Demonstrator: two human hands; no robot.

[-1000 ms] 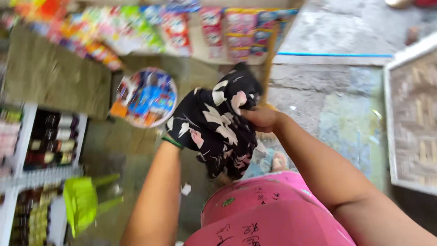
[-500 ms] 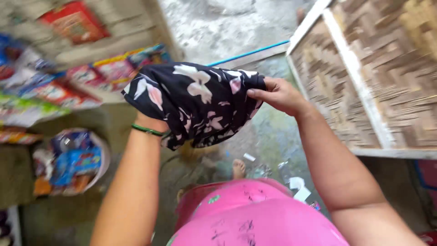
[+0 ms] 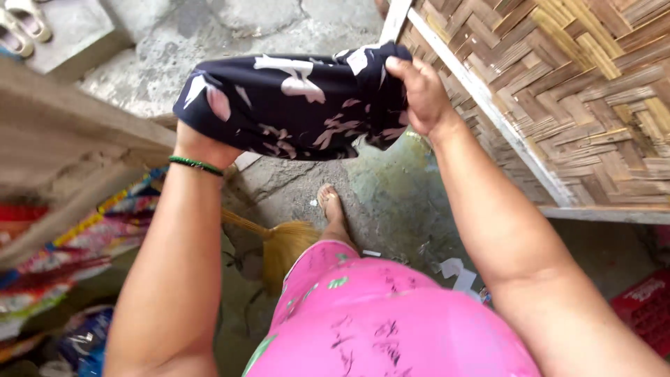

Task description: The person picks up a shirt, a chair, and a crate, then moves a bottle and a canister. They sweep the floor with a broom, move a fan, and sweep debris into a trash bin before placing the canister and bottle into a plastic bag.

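I hold a dark navy cloth [image 3: 293,105] with pale pink and white flower shapes, stretched out in front of me at chest height. My left hand [image 3: 199,143] is tucked under the cloth's left end, mostly hidden by the fabric, with a green band on the wrist. My right hand [image 3: 419,91] pinches the cloth's right end with thumb and fingers. Below the cloth I see my pink garment [image 3: 391,321] and one bare foot [image 3: 330,202] on the cracked concrete floor [image 3: 391,202].
A woven bamboo panel [image 3: 579,91] in a pale wooden frame stands close on the right. A straw broom [image 3: 279,241] lies by my foot. Colourful packets [image 3: 77,244] sit low on the left. Sandals [image 3: 24,21] rest on a step at top left. A red crate [image 3: 645,307] is at the right edge.
My view has swung to the right, so the packets slid left and the bamboo panel fills the right side. Both hands have kept hold of the cloth and spread it wider.
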